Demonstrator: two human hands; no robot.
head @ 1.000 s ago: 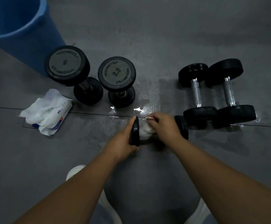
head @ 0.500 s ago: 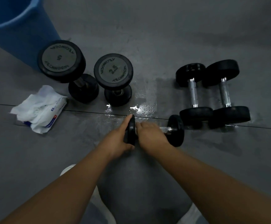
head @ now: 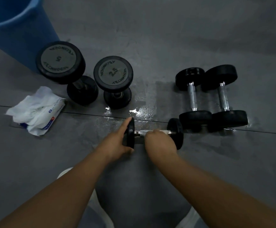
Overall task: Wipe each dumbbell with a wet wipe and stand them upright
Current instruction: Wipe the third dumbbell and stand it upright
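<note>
A small black dumbbell [head: 176,132] lies on its side on the grey floor in front of me. My left hand [head: 117,140] grips its left end plate. My right hand [head: 160,142] is curled round the chrome handle, with a white wet wipe [head: 164,131] showing under its fingers. Two bigger dumbbells stand upright at the back left, one marked 5 [head: 60,63] and one marked 2.5 [head: 113,74]. Two more black dumbbells lie side by side at the right, an inner one [head: 192,96] and an outer one [head: 224,96].
A pack of wet wipes [head: 37,111] with loose white wipes on it lies at the left. A blue bucket [head: 14,25] stands at the back left. The floor [head: 142,111] between the dumbbells is wet and shiny. My knees and shoes show at the bottom.
My right hand has slid with the wipe along the handle, from beside the left plate toward the right plate. My left hand has kept its grip on the left plate.
</note>
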